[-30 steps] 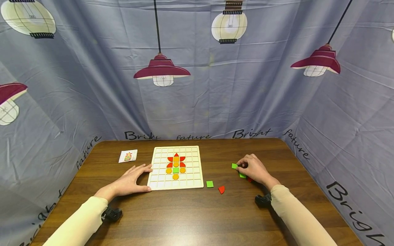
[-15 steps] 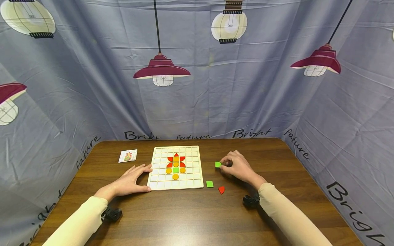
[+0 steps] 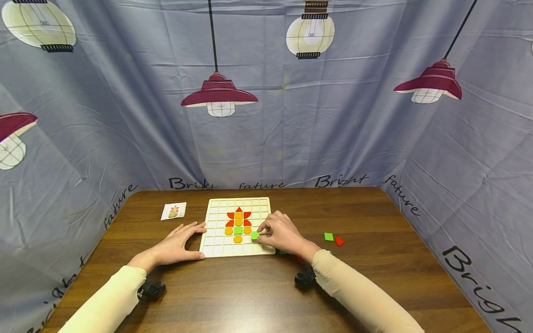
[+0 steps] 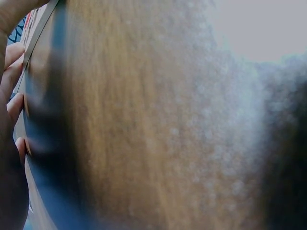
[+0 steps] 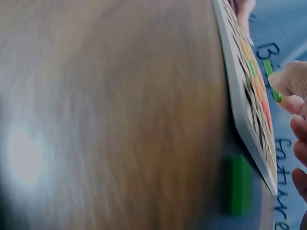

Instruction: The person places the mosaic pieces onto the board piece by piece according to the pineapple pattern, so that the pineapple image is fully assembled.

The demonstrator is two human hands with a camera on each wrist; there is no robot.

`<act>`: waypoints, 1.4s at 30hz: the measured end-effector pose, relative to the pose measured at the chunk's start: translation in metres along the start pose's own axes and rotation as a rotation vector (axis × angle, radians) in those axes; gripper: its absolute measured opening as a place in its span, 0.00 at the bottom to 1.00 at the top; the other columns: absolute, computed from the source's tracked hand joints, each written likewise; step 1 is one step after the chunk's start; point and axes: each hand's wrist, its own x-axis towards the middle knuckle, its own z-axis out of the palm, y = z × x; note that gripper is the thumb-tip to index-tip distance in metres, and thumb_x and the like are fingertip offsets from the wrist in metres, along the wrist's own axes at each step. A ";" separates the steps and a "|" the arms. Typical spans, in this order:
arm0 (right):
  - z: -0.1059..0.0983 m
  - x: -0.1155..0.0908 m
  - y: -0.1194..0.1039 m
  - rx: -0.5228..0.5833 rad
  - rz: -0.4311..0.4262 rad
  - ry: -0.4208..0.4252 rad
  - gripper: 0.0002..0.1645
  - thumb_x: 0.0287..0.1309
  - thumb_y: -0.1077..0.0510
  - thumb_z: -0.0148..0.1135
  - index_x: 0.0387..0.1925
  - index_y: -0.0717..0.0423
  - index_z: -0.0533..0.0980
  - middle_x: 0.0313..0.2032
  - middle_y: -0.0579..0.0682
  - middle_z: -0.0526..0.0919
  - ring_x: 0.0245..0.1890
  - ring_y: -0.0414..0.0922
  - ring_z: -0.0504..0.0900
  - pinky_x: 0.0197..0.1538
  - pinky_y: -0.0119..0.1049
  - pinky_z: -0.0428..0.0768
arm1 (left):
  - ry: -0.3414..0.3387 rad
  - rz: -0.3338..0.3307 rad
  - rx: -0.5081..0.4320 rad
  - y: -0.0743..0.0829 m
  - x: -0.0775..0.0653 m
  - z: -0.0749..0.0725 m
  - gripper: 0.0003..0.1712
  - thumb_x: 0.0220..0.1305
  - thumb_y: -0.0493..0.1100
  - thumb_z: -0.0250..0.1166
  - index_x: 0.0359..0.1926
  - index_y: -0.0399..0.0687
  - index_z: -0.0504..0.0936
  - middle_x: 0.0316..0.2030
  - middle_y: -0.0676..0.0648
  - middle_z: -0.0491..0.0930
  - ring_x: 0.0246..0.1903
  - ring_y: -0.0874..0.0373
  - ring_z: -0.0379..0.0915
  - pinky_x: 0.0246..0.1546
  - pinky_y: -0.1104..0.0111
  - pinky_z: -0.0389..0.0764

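Note:
A pale square grid board [image 3: 216, 248] lies on the table with red, orange and green flat pieces set in its middle cells. At the board's left edge my left hand [image 3: 176, 243] rests with fingers and thumb spread, touching the rim. My right hand [image 3: 283, 233] pinches a green square tile [image 3: 255, 236] between thumb and fingers above the board, right of the lower orange disc [image 3: 238, 239]. The right wrist view shows this green tile [image 5: 271, 80] held clear of the board's surface. My left fingers [image 4: 14, 108] also show in the left wrist view.
A small white card [image 3: 173, 211] with a printed coloured pattern lies beyond my left hand. Farther right on the table are a green tile [image 3: 328, 237] and a red piece [image 3: 339, 241]. Another green tile [image 5: 240, 186], beside the board, is mostly covered by my right hand in the head view.
My right hand has carried the green tile leftward from the pieces at the right to over the board. The left hand has stayed at the board's edge.

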 end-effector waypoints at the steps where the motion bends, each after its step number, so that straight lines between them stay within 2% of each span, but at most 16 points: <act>1: 0.003 0.001 -0.003 -0.005 -0.006 0.001 0.09 0.53 0.46 0.76 0.36 0.42 0.88 0.30 0.34 0.78 0.36 0.38 0.69 0.44 0.37 0.69 | 0.001 0.000 0.000 0.000 0.000 0.000 0.47 0.57 0.67 0.72 0.69 0.46 0.73 0.76 0.43 0.62 0.75 0.36 0.51 0.74 0.38 0.44; 6: 0.012 0.006 -0.011 -0.031 -0.008 0.008 0.09 0.51 0.47 0.75 0.35 0.42 0.88 0.31 0.35 0.79 0.37 0.39 0.71 0.44 0.38 0.71 | 0.001 -0.004 -0.002 0.001 0.000 0.000 0.47 0.57 0.67 0.72 0.69 0.46 0.73 0.76 0.43 0.62 0.75 0.37 0.51 0.74 0.39 0.44; 13: 0.019 0.009 -0.012 -0.046 0.015 -0.004 0.09 0.51 0.47 0.74 0.36 0.42 0.89 0.31 0.34 0.79 0.37 0.39 0.70 0.45 0.37 0.71 | -0.002 -0.007 -0.006 0.002 -0.001 0.000 0.47 0.57 0.67 0.73 0.70 0.46 0.73 0.76 0.43 0.61 0.76 0.37 0.51 0.74 0.38 0.43; 20: 0.020 0.010 -0.013 -0.051 0.014 -0.016 0.09 0.51 0.46 0.74 0.35 0.42 0.89 0.28 0.34 0.76 0.36 0.39 0.69 0.42 0.36 0.69 | 0.001 -0.006 -0.004 0.002 -0.001 0.000 0.47 0.57 0.66 0.73 0.69 0.46 0.73 0.76 0.43 0.62 0.75 0.37 0.51 0.74 0.39 0.43; 42: 0.023 0.011 -0.013 -0.039 0.014 0.003 0.09 0.51 0.46 0.76 0.34 0.41 0.89 0.27 0.35 0.77 0.34 0.38 0.68 0.41 0.36 0.69 | -0.001 -0.003 -0.002 0.000 -0.001 0.000 0.47 0.57 0.67 0.72 0.70 0.46 0.72 0.76 0.43 0.61 0.75 0.37 0.51 0.74 0.38 0.44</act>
